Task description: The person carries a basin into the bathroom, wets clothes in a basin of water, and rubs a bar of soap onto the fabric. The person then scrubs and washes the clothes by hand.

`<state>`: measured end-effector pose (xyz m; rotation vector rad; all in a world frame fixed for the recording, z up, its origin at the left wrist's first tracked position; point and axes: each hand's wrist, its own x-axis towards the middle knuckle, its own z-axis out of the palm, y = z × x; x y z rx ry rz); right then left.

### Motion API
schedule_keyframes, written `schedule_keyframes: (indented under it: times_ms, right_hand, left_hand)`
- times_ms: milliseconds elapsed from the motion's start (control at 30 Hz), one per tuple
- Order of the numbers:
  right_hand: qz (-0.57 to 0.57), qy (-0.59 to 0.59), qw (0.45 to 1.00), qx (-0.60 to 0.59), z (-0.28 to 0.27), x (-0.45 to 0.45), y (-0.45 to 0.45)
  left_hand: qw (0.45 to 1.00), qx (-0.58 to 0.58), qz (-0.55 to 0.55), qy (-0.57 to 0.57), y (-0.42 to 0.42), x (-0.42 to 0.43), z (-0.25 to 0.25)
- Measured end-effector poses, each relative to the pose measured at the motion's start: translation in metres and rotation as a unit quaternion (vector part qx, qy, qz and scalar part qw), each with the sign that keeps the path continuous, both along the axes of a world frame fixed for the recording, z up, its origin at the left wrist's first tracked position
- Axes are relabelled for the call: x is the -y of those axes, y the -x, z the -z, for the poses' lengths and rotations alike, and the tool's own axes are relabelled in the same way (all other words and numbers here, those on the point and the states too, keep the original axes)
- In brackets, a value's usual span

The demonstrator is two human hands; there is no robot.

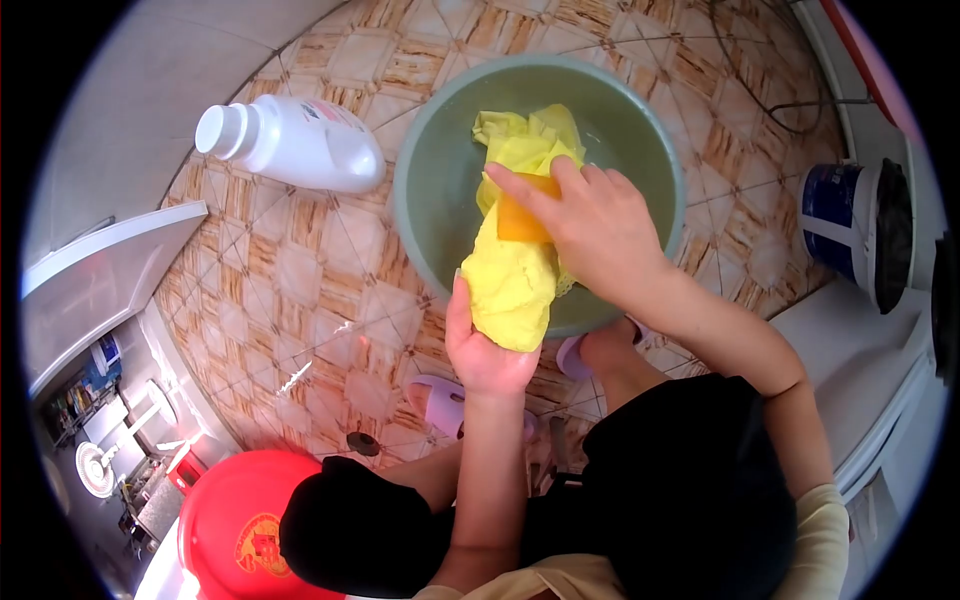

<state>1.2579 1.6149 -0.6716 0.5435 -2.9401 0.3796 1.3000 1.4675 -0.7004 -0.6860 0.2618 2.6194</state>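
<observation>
A wet yellow cloth (507,290) is draped over my left hand (488,357), which cups it from below with the thumb along its left side. The far end of the cloth, bunched and thinner with a lacy edge, hangs into a green-grey basin (408,215). My right hand (605,225) grips an orange block that looks like a bar of soap (522,222) and presses it on the cloth, its index finger stretched along the top. Both hands are over the near half of the basin. The fingers under the cloth are hidden.
A white detergent bottle (315,145) lies left of the basin on the tiled floor (300,270). A red plastic basin (225,520) is at lower left, near a floor drain (363,443). A blue-and-white bucket (835,222) stands at right. A cable (770,105) runs at upper right.
</observation>
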Motion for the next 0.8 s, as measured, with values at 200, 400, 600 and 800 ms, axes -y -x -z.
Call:
schedule_keyframes:
  times_ms: [200,400,600,800]
  right_hand:
    - [0.039,0.02,0.998,0.055,0.011,-0.003,0.004]
    - [-0.064,0.01,0.998,-0.001,0.006,0.004,-0.005]
    - [-0.054,-0.002,0.998,0.013,0.005,0.012,-0.016]
    - [0.105,-0.037,0.994,0.001,0.006,-0.027,0.01]
  left_hand:
    - [1.0,0.01,0.016,0.017,0.002,-0.006,0.001]
    - [0.999,-0.021,0.008,-0.048,0.001,-0.001,0.003]
    - [1.0,0.01,0.014,-0.025,0.0,0.004,0.006]
    - [1.0,0.019,-0.022,-0.012,0.001,0.004,0.001]
